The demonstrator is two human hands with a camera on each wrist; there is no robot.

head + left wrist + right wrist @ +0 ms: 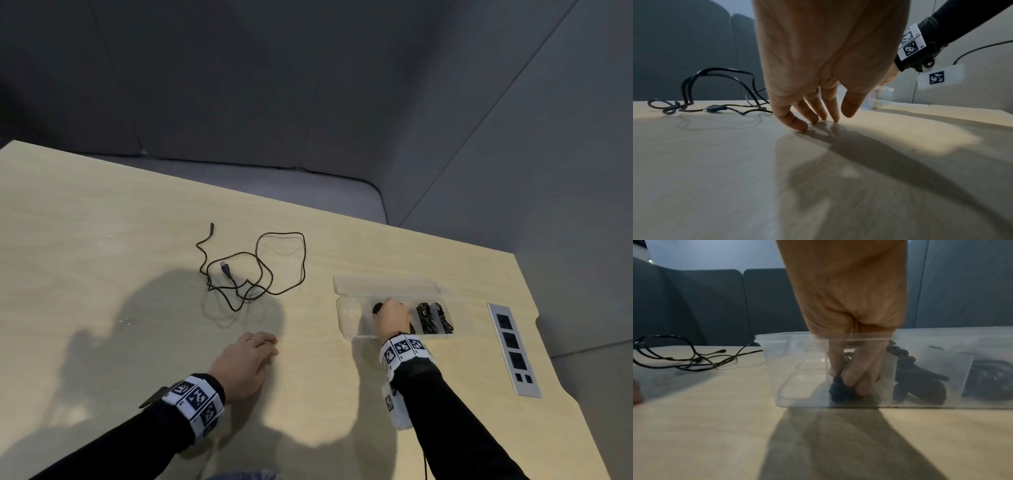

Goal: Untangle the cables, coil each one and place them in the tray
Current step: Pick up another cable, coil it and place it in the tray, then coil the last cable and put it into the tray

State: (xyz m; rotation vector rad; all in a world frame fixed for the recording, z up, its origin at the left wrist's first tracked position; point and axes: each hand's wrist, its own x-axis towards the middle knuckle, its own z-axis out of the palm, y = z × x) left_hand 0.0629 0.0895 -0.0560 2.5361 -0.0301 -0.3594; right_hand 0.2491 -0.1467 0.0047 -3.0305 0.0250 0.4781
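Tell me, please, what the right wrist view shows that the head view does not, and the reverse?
Only the right wrist view shows the right hand's fingers pinching a dark coiled cable low inside the clear plastic divided tray.

Only the head view shows the left hand resting on the pale wooden table and the grey socket strip.

Both show the loose black cable, uncoiled on the table, and coiled cables in the tray's compartments to the right.

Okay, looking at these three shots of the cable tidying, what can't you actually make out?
- Head view: the right hand covers the coiled cable it is setting into the tray.
- Right wrist view: that cable is blurred behind the tray wall and fingers; its connectors are unreadable.
- Right wrist view: the rightmost coil is cut off by the edge.
- Head view: the loose cable has connectors too small to identify.
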